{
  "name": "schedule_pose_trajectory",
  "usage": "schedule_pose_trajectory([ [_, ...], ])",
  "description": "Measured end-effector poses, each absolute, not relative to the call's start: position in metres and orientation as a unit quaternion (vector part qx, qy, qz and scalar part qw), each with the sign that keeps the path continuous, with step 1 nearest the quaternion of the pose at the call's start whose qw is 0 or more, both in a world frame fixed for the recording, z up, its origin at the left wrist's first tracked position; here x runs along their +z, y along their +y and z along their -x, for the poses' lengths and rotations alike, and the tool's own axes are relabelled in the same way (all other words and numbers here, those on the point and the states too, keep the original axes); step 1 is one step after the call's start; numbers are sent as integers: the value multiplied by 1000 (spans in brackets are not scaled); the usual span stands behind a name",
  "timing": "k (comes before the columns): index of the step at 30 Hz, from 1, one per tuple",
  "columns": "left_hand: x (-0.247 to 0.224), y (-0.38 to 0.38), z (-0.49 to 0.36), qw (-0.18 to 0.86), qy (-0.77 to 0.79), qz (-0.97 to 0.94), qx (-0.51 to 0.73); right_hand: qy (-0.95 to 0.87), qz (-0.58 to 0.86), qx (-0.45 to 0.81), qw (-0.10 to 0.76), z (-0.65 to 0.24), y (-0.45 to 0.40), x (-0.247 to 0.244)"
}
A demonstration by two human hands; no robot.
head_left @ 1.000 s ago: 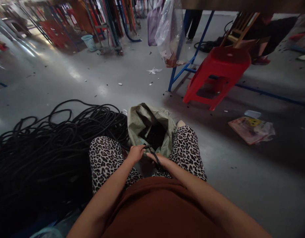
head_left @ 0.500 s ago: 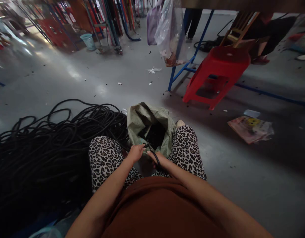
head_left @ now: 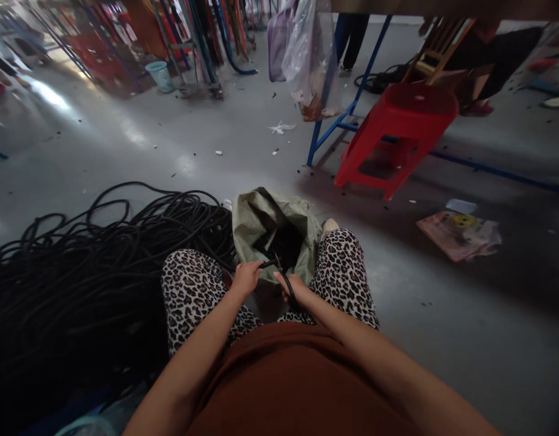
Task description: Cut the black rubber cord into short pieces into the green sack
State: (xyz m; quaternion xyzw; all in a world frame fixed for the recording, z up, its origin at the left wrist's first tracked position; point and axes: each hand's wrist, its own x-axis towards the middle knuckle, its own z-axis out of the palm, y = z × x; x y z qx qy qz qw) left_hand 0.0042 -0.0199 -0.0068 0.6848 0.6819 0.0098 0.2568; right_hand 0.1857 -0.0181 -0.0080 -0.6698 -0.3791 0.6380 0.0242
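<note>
At frame centre, the left hand (head_left: 246,278) pinches a black cord (head_left: 268,264) at the near rim of the open sack (head_left: 249,233). The right hand (head_left: 295,287) grips dark-handled scissors (head_left: 289,287), blades near the cord's end. Coiled tubing (head_left: 125,239) occupies centre left.

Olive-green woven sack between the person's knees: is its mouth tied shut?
No, the sack gapes open toward the camera, with black material visible inside.
</note>
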Motion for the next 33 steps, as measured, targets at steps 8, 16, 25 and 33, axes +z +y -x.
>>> schedule_pose_trajectory([
  [8,3,-18,-5,228,664,-712,-32,-382,657,650,10,-187,-16,-17],
  [16,2,-18,-3,225,651,-724,-41,-399,658,638,15,-189,-15,-17],
  [25,-2,-18,-3,248,667,-702,-27,-384,666,640,16,-189,-19,-14],
  [33,-13,-19,-1,285,677,-679,18,-415,679,606,11,-190,-20,-10],
])
